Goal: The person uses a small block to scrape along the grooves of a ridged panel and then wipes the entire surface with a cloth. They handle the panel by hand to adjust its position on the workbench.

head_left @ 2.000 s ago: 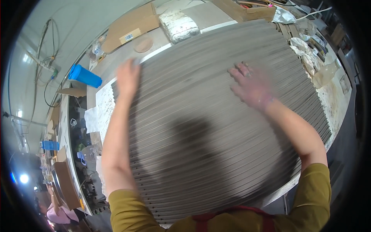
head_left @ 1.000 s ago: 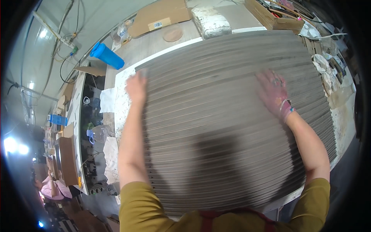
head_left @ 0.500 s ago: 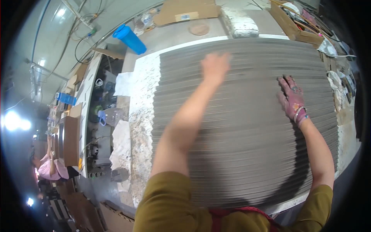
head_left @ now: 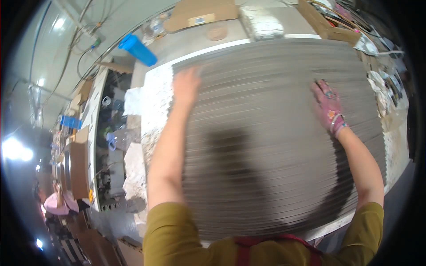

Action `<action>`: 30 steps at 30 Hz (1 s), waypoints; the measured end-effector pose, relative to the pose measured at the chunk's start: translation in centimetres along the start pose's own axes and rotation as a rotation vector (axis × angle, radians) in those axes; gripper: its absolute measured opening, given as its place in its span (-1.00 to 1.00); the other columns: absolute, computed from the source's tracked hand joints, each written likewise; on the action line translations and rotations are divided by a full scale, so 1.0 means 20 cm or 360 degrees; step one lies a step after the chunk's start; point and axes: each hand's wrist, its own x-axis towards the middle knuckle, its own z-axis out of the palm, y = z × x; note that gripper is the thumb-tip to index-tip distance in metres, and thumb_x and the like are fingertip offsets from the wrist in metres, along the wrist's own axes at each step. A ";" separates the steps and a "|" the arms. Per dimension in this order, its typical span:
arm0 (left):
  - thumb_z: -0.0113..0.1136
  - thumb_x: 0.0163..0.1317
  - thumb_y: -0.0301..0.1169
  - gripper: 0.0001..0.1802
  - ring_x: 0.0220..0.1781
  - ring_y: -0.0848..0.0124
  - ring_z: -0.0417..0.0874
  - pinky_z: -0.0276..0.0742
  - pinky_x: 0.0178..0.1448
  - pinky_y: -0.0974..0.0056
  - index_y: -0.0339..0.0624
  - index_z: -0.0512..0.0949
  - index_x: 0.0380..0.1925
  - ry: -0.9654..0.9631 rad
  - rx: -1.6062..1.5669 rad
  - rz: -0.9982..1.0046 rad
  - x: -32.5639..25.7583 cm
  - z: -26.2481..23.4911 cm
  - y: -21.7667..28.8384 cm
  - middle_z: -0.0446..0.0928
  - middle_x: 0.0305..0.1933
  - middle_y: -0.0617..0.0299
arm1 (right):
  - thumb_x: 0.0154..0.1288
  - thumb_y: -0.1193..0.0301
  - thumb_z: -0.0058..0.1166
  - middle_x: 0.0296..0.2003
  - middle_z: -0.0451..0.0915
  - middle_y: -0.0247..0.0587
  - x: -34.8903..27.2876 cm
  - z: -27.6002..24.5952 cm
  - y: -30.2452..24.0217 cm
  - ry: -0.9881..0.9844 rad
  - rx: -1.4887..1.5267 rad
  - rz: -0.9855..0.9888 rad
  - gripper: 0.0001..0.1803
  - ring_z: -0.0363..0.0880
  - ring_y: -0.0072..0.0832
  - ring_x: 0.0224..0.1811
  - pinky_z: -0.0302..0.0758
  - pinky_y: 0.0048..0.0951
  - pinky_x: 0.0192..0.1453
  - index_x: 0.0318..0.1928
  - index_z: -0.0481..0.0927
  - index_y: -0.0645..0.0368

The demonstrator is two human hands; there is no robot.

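Note:
Many long grey strips (head_left: 275, 142) lie side by side across a white board (head_left: 156, 95), forming one wide ridged sheet in front of me. My left hand (head_left: 186, 88), bare, is over the far left end of the strips; motion smears its fingers, so whether it holds anything is hidden. My right hand (head_left: 328, 105) wears a pink patterned glove with dark stains. It rests on the right part of the strips, fingers stretched out and holding nothing. Shadows of my arms fall across the near strips.
Beyond the board are a blue bottle (head_left: 138, 49), a flattened cardboard piece (head_left: 202, 13), a white-coated block (head_left: 262, 24) and a cardboard box of tools (head_left: 328, 24). White cloths (head_left: 379, 91) lie at right. Left, a shelf holds a clear jug (head_left: 122, 139); a person in pink (head_left: 61, 203) is farther off.
My left hand has swept left across the strips, from their far middle to their left end. The right hand stays on the strips, and the whole view has shifted slightly.

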 end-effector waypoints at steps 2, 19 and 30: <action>0.12 0.21 -0.23 -0.64 -0.17 0.02 0.56 0.51 -0.13 -0.05 0.01 0.53 0.01 -0.0182 0.0180 -0.0338 -0.03 -0.06 -0.10 0.54 -0.24 -0.02 | 0.27 0.16 0.03 0.30 0.32 -0.02 -0.02 0.03 0.03 0.0029 -0.0055 -0.0052 -0.42 0.20 -0.08 0.39 0.05 -0.08 0.45 0.29 0.33 -0.05; 0.13 0.18 -0.15 -0.59 -0.05 0.09 0.54 0.45 -0.01 -0.02 0.09 0.54 0.05 -0.0257 -0.0163 -0.0102 0.03 0.00 0.53 0.59 -0.13 0.06 | 0.32 0.07 -0.03 0.35 0.24 -0.04 -0.03 -0.04 0.00 -0.0159 0.0026 0.0125 -0.41 0.18 -0.14 0.42 -0.02 -0.08 0.47 0.32 0.30 -0.11; 0.15 0.22 -0.21 -0.55 0.05 0.06 0.51 0.41 0.11 0.02 -0.04 0.49 0.12 -0.0159 -0.0626 0.0200 0.31 -0.04 1.10 0.56 -0.01 0.02 | 0.30 0.10 -0.01 0.35 0.23 -0.01 0.00 0.03 -0.01 -0.0035 0.0034 0.0051 -0.42 0.15 -0.08 0.42 0.03 -0.01 0.44 0.30 0.32 -0.08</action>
